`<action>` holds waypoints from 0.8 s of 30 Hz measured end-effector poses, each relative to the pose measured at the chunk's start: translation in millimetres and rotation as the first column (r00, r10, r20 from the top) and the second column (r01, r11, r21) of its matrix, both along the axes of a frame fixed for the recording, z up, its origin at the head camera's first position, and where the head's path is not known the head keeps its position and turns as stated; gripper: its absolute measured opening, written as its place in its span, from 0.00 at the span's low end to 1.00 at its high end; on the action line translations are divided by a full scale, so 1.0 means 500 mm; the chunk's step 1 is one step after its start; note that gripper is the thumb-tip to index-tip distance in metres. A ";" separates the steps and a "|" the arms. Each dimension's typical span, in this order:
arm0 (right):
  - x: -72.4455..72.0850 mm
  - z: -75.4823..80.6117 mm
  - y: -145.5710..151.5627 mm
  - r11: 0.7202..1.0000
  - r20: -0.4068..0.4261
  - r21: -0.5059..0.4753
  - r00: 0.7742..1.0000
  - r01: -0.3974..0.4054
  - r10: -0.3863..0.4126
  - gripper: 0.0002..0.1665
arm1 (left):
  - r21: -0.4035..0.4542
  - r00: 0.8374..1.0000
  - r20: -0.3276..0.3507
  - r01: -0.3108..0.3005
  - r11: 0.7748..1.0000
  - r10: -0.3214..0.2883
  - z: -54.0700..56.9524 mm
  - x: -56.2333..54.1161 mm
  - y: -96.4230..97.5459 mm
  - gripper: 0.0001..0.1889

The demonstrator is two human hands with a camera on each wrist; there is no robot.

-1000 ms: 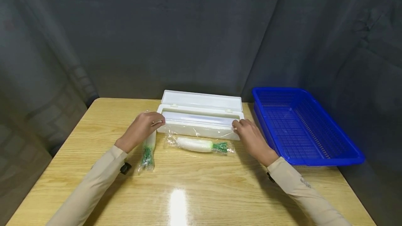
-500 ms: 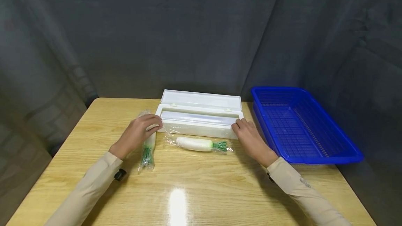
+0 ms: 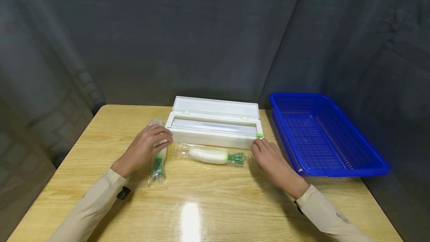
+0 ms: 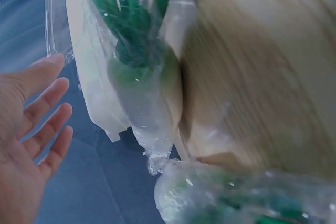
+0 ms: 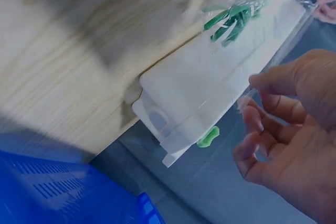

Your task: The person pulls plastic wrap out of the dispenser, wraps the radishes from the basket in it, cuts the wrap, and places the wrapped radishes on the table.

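A white plastic-wrap dispenser with its lid raised and a roll of film inside stands at the back of the table. My left hand is at its left front corner, my right hand at the right front corner. Between thumb and fingers each hand pinches an edge of thin clear plastic wrap, stretched across the dispenser's front. One wrapped daikon with green stalks lies crosswise before the box. Another wrapped daikon lies lengthwise, partly hidden by my left hand.
A blue plastic basket stands at the right, close beside my right hand. The green slide cutter sits at the dispenser's right end. Dark curtains hang behind the wooden table.
Both hands have come down and nearer from the dispenser's top edge, the right one slightly outward. The green slide cutter at the right end has come into view. The daikons stay put.
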State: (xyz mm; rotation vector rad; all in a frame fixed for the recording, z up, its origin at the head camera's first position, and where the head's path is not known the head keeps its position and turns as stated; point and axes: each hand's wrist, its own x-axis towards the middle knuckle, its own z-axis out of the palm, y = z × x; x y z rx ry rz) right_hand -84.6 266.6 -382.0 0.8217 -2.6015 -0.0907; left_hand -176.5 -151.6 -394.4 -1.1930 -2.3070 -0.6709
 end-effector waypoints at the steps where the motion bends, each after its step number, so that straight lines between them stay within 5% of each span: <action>1: 0.005 -0.001 -0.002 1.000 0.012 0.007 1.000 -0.003 0.003 0.15 | -0.003 1.000 0.004 0.006 1.000 -0.006 -0.002 0.002 -0.002 0.11; 7: 0.027 -0.012 -0.013 0.997 0.080 0.070 0.996 -0.036 0.030 0.14 | -0.029 0.998 0.031 0.054 0.998 -0.054 -0.014 0.013 -0.012 0.13; 17: 0.032 -0.044 -0.017 0.997 0.147 0.023 0.986 -0.080 0.076 0.21 | -0.111 0.996 0.027 0.086 0.990 -0.084 -0.034 0.027 -0.003 0.12; 24: 0.024 -0.022 -0.006 0.993 0.165 -0.068 0.981 -0.096 0.106 0.15 | -0.136 0.995 0.066 0.089 0.987 -0.081 -0.026 0.030 0.005 0.09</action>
